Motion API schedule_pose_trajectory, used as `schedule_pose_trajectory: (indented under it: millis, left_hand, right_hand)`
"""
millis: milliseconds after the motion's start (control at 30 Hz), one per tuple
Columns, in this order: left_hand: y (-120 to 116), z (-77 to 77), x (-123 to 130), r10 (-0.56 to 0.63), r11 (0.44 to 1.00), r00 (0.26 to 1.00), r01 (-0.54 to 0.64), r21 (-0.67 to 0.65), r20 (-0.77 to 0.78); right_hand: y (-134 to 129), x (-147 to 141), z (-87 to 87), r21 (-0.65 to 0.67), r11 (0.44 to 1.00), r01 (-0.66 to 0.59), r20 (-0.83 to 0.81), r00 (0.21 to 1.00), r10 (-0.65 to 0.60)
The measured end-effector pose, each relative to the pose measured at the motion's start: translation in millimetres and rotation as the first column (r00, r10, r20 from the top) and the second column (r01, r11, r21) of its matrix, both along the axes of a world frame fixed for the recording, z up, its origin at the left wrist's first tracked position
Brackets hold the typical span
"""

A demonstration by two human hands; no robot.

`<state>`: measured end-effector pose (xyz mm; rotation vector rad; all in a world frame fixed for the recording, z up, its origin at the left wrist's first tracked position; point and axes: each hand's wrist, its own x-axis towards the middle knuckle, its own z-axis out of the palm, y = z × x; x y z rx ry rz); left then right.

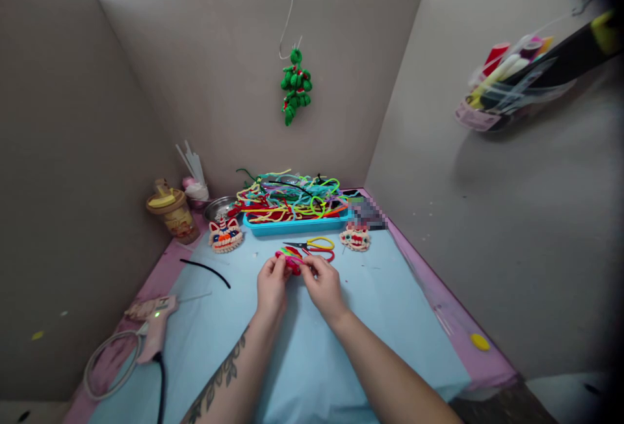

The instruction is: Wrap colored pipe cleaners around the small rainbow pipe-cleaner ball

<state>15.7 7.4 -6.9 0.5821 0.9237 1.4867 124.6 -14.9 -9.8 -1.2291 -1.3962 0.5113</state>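
Above the middle of the blue table cover, my left hand (272, 283) and my right hand (323, 284) meet around a small pink and red pipe-cleaner piece (294, 264). Bits of green and orange show at its upper edge. The fingertips of both hands pinch it from either side and hide part of it. Just beyond lies a pair of scissors (319, 244) with one yellow and one red handle, its blades pointing left. Behind the scissors, a blue tray (297, 225) is heaped with pipe cleaners (292, 196) in many colours.
A pink glue gun (158, 323) with a cable lies at left, near a black pipe cleaner (207, 269). Two pipe-cleaner animal faces (226, 237) flank the tray. A lidded cup (175, 219) and metal bowl (221, 207) stand back left. Grey partitions (234, 86) enclose the table.
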Motion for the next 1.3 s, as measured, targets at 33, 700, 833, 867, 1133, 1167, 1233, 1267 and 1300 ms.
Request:
schedule_pose_trajectory:
  millis: [33, 700, 833, 867, 1133, 1167, 1233, 1267, 1300]
  left_hand:
    - [-1, 0.5, 1, -0.014, 1.000, 1.000, 0.014, 0.001, 0.005]
    - [-1, -3.7, -5, 0.049, 0.993, 0.942, -0.009, 0.121, -0.332]
    - [-3, -1.3, 2, -0.036, 0.999, 0.990, 0.041, 0.034, -0.136]
    - [-3, -1.1, 4, -0.037, 0.999, 0.994, 0.039, 0.020, -0.101]
    - [1, -2.4, -4, 0.060, 0.996, 0.933, -0.030, 0.089, -0.355]
    - [0, -1.3, -5, 0.081, 0.993, 0.897, -0.036, 0.109, -0.435]
    - [-1, 1.1, -7, 0.115, 0.988, 0.831, -0.039, 0.150, -0.545]
    - [-2, 1.8, -8, 0.125, 0.986, 0.812, -0.036, 0.165, -0.570]
    - [-2, 1.8, -7, 0.129, 0.984, 0.804, -0.031, 0.175, -0.581]
  right_hand:
    - [0, 0, -1.0, -0.016, 1.000, -0.008, -0.032, 0.999, 0.008]
    - [-1, -2, 0.8, -0.006, 1.000, 0.003, -0.023, 1.000, -0.003]
    - [3, -7, -7.8, -0.104, 0.995, -0.004, -0.199, 0.980, -0.017]
    - [4, -9, -9.2, -0.120, 0.993, -0.017, -0.240, 0.971, -0.012]
    - [4, -6, -3.3, -0.040, 0.999, 0.025, -0.073, 0.997, -0.028]
    - [4, -5, -2.5, -0.021, 0.999, 0.027, -0.035, 0.999, -0.028]
    - [4, -2, -1.7, 0.006, 1.000, 0.010, 0.027, 1.000, -0.010]
    - [4, -2, -1.7, 0.016, 1.000, 0.000, 0.054, 0.999, -0.001]
    - [4, -1, -2.0, 0.021, 1.000, -0.007, 0.076, 0.997, 0.006]
